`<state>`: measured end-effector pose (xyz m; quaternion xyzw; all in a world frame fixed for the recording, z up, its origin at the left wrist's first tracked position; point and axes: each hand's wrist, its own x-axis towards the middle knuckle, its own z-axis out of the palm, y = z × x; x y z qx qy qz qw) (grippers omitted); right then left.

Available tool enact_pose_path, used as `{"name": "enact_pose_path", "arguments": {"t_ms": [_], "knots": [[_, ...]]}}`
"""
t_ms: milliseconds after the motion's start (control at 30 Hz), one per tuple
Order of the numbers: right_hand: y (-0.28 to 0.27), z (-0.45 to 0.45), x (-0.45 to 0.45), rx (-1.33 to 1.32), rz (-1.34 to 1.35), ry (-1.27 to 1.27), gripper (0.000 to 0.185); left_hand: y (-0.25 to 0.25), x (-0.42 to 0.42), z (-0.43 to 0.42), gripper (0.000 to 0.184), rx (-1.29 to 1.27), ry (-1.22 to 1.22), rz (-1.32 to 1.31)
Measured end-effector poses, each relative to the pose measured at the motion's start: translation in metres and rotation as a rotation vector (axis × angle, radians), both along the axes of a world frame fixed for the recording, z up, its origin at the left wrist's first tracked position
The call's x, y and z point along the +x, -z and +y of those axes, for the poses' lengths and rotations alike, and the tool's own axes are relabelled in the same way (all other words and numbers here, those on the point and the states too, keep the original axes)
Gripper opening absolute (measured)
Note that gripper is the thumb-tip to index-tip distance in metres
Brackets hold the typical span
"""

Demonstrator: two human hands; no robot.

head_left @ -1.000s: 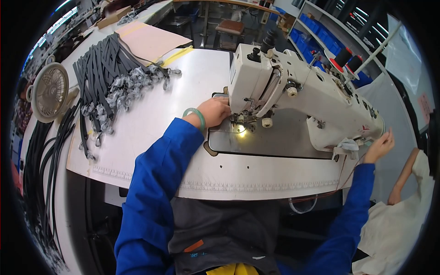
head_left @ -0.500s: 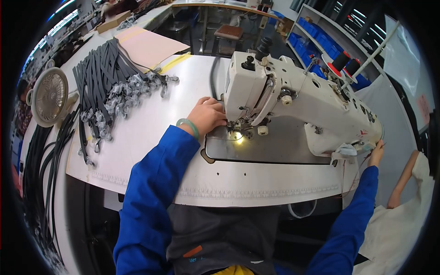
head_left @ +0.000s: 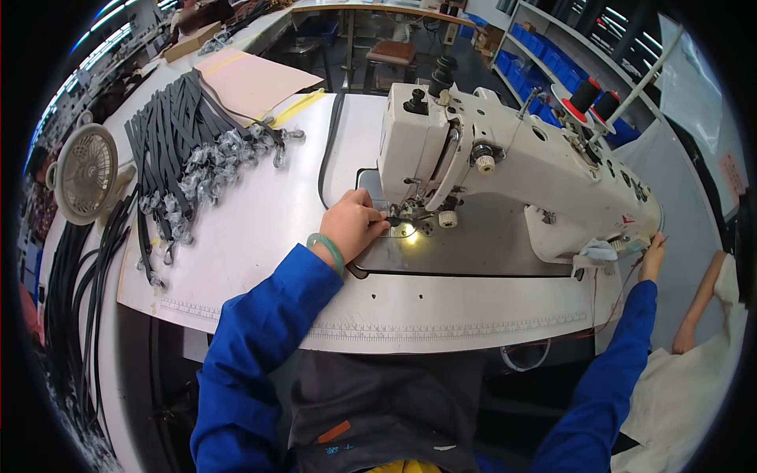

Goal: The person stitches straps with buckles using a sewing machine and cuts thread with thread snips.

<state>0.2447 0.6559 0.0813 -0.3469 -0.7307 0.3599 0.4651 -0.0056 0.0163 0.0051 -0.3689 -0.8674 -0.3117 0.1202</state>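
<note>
A white industrial sewing machine [head_left: 505, 169] stands before me, its small lamp lighting the needle area. My left hand [head_left: 351, 227], with a green bangle at the wrist, pinches the end of a dark grey strap [head_left: 331, 146] beside the presser foot. The strap curves away behind that hand across the white table. At the machine's far right end, my right hand [head_left: 653, 256] grips the handwheel [head_left: 659, 225]; part of its fingers is hidden. A metal bed plate [head_left: 481, 244] lies under the needle.
A pile of grey straps [head_left: 169, 126] with plastic-wrapped ends lies at the left, near a small fan [head_left: 85, 173]. More dark straps [head_left: 67, 292] hang beyond the table's left edge. Thread spools [head_left: 583, 96] stand behind the machine. Another person's arm [head_left: 702, 303] shows at far right.
My left hand has moved slightly down, its fingertips now closer to the needle area. The strap's free length has swung left, away from the machine. My right hand stays at the handwheel.
</note>
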Motion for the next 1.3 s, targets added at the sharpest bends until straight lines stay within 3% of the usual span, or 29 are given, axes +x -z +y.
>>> {"name": "enact_pose_path", "arguments": {"t_ms": [133,233,333,433,533,600,700,800,900,1000,1167,1300], "knots": [[0.022,0.004,-0.001,0.097,-0.027,0.113,0.045,0.003,-0.001,0.0,0.014,-0.004,-0.002,0.024],[0.06,-0.027,-0.021,-0.237,0.522,-0.092,0.049,0.001,-0.001,0.0,0.015,-0.016,0.003,0.002],[0.064,-0.044,-0.024,-0.21,0.497,-0.155,0.057,0.0,-0.002,0.0,0.015,-0.028,0.009,-0.031],[0.052,-0.029,-0.018,-0.226,0.39,-0.011,0.057,-0.001,-0.003,-0.001,0.015,-0.026,0.017,-0.028],[0.015,-0.002,-0.014,0.105,0.163,0.149,0.055,0.0,-0.005,0.0,0.014,-0.031,0.024,-0.004],[-0.02,0.01,-0.011,0.17,-0.137,0.097,0.053,-0.001,-0.005,0.0,0.014,-0.038,0.03,0.003],[-0.036,0.014,-0.009,0.136,-0.318,0.151,0.053,0.001,-0.008,0.001,0.014,-0.022,0.035,0.031],[0.016,0.03,0.0,0.141,-0.136,0.197,0.055,0.001,-0.008,0.001,0.014,-0.024,0.025,0.02],[0.071,0.025,0.008,0.083,-0.182,0.252,0.057,0.0,-0.008,0.001,0.014,-0.023,0.026,0.001],[0.036,0.003,-0.006,0.128,0.189,0.163,0.058,0.0,-0.01,0.0,0.014,-0.032,0.034,0.013],[-0.033,0.006,-0.009,0.076,-0.236,0.129,0.057,-0.001,-0.011,0.002,0.015,-0.039,0.022,0.003],[0.017,-0.004,-0.005,0.06,-0.078,0.214,0.055,-0.001,-0.01,0.001,0.015,-0.034,0.025,0.014]]}}
